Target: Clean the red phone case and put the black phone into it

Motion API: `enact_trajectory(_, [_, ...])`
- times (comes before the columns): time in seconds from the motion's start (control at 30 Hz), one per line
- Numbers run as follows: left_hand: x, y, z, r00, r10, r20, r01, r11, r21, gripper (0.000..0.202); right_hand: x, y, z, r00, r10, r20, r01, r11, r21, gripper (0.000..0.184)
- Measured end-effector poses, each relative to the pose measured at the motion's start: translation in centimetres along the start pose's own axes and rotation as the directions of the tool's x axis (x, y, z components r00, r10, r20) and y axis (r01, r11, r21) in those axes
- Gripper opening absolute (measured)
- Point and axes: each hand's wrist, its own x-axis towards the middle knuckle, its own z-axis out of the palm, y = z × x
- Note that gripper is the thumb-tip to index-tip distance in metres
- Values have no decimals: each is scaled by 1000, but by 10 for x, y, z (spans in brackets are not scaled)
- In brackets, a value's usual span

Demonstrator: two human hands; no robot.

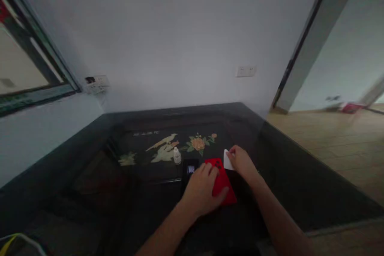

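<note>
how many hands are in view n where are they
2: the left hand lies over the red phone; the right hand, beside the phone's upper right edge, pinches a white piece.

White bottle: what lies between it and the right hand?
In the head view, left to right: a dark object with white markings, the red phone under the left hand, then the white piece the right hand pinches.
</note>
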Motion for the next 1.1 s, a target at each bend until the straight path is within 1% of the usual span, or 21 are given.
enact_trajectory(0.1, [-4,7,14,981,164,100,-163,987,-18,57,2,-6,-4,999,-8,-40,12,996,87,17])
enact_trajectory(0.17, [-6,9,19,969,207,136,-204,978,-35,55,3,-12,-6,998,-29,-58,42,970,241,22])
enact_trajectory(0.23, [-7,8,19,965,218,148,-212,976,-52,47,3,-19,-7,998,-50,-47,65,899,433,29])
enact_trajectory(0.3, [-7,6,16,966,213,144,-206,977,-61,38,1,-27,-8,994,-102,35,71,862,502,30])
enact_trajectory(0.37, [-6,3,15,968,207,141,-198,977,-74,30,-3,-33,-11,969,-170,181,60,869,492,26])
enact_trajectory(0.4, [-6,1,14,969,204,142,-194,977,-83,28,-6,-36,-14,943,-204,261,48,863,503,26])
enact_trajectory(0.47, [-5,-1,15,968,205,145,-191,976,-109,26,-11,-39,-20,862,-269,431,-10,839,544,26])
enact_trajectory(0.53, [-4,-3,16,966,216,145,-197,971,-136,25,-16,-40,-28,732,-300,612,-117,829,546,30])
enact_trajectory(0.6, [-4,-4,18,961,235,146,-212,964,-159,22,-18,-38,-34,604,-303,737,-199,838,508,35])
enact_trajectory(0.63, [-3,-4,18,958,245,148,-220,961,-167,20,-18,-37,-37,564,-301,770,-227,839,494,36])
enact_trajectory(0.67, [-3,-4,18,956,254,151,-227,959,-172,18,-18,-37,-38,554,-296,778,-248,834,493,37])
enact_trajectory(0.7, [-2,-4,17,954,260,150,-233,957,-175,16,-16,-36,-39,577,-289,764,-262,821,508,37])
enact_trajectory(0.73, [-2,-4,17,953,267,146,-240,954,-178,15,-15,-36,-38,632,-275,724,-266,800,537,37])
enact_trajectory(0.83, [-1,-3,13,953,287,92,-263,942,-210,17,-7,-36,-33,865,-154,478,-225,732,643,38])
enact_trajectory(0.87, [-1,-3,11,958,280,57,-260,937,-232,19,-4,-36,-31,916,-96,390,-207,720,662,39])
enact_trajectory(0.9, [-1,-3,10,966,259,17,-246,935,-257,20,-2,-35,-29,941,-53,333,-197,715,671,40])
enact_trajectory(0.97, [-3,-3,6,979,193,-63,-203,930,-306,23,-1,-33,-26,941,-37,338,-208,724,658,40])
enact_trajectory(1.0, [-3,-4,4,982,163,-95,-185,928,-324,26,-1,-32,-26,922,-54,383,-223,733,642,40])
enact_trajectory(1.03, [-4,-5,3,983,133,-125,-168,927,-335,30,-3,-31,-27,891,-84,445,-242,743,624,39])
enact_trajectory(1.07, [-4,-5,2,983,98,-155,-146,929,-340,34,-5,-30,-28,845,-122,521,-263,753,603,38])
enact_trajectory(1.1, [-4,-6,1,981,49,-186,-112,932,-344,38,-7,-30,-29,782,-161,602,-286,765,577,37])
